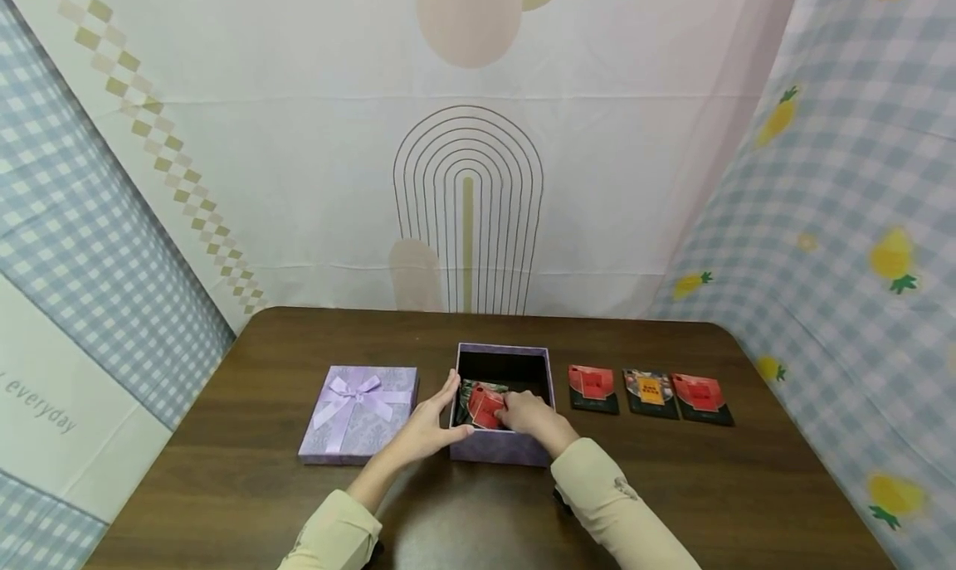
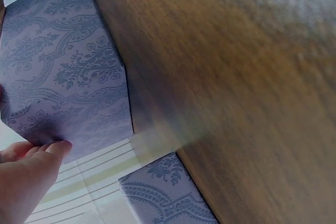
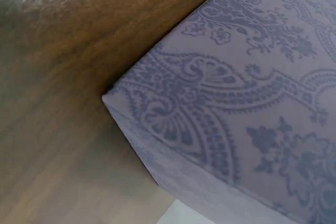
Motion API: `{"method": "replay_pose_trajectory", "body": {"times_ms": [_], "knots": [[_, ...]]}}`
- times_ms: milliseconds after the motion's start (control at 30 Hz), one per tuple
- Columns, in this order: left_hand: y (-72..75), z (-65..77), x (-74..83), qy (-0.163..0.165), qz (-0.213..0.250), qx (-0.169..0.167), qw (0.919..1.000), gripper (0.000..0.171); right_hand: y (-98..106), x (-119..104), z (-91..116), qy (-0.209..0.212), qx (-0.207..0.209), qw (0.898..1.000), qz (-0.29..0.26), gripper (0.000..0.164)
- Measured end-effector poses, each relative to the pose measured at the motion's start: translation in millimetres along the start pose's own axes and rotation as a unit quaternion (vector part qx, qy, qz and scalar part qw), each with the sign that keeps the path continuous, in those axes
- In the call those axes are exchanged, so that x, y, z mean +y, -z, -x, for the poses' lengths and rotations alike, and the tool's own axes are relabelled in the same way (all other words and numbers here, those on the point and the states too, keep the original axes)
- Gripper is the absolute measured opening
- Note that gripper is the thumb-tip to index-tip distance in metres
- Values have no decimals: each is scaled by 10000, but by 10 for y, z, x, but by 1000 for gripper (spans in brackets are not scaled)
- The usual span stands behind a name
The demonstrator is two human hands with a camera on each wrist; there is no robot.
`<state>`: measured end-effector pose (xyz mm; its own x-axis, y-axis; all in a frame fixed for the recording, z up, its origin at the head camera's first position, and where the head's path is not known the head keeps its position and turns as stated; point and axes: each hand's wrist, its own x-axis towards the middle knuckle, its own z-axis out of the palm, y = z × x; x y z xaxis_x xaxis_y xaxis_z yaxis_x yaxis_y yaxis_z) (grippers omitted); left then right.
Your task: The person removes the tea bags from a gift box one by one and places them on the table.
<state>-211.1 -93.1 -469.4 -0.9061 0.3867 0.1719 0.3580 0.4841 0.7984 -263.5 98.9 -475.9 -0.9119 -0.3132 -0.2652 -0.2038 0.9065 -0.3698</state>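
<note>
Right in the middle of it, a red packet (image 1: 487, 406) leans inside the open purple box (image 1: 499, 448), towards the left side, with a dark patterned packet (image 1: 465, 393) showing partly from behind it. And there's the right hand (image 1: 532, 415), reaching in over the box's right side, fingers curled, pinching the red packet at its right edge! Over on the other flank, the left hand (image 1: 427, 427) has its fingers straight and spread from the thumb: fingertips against the box's left wall, thumb by the near rim. The left wrist view backs that up, fingertips resting at a corner of the patterned wall. The right wrist view gives only the box's outside corner and the wood; that hand is out of its sight.

The box is black inside and sits on the brown wooden table (image 1: 187, 470). To its left, apart from it, lies the lid (image 1: 382, 429), lilac, with a ribbon bow (image 1: 357, 394) on top. Out to the right, three more packets in a row: a red-and-dark one (image 1: 594, 389) nearest the box, then across a small gap an orange-labelled one (image 1: 651, 394), and close beside that a second red-and-dark one (image 1: 702, 398). Pale sleeves cover both forearms. Behind the table hangs a white cloth (image 1: 299, 138) with line-drawn arches, flanked by blue checks, yellow fruit printed on the right-hand one (image 1: 836, 246).
</note>
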Motion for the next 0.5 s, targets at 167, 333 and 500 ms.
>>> {"method": "replay_pose_trajectory", "body": {"times_ms": [167, 333, 500], "knots": [[-4, 7, -5, 22, 103, 24, 9999, 81, 97, -100, 141, 205, 44, 9990, -389, 18], [-5, 6, -4, 29, 134, 7, 9999, 81, 107, -106, 182, 491, 247, 9965, -632, 19], [-4, 3, -3, 10, 129, 8, 9999, 82, 121, -106, 170, 639, 436, 9935, -840, 28]]}}
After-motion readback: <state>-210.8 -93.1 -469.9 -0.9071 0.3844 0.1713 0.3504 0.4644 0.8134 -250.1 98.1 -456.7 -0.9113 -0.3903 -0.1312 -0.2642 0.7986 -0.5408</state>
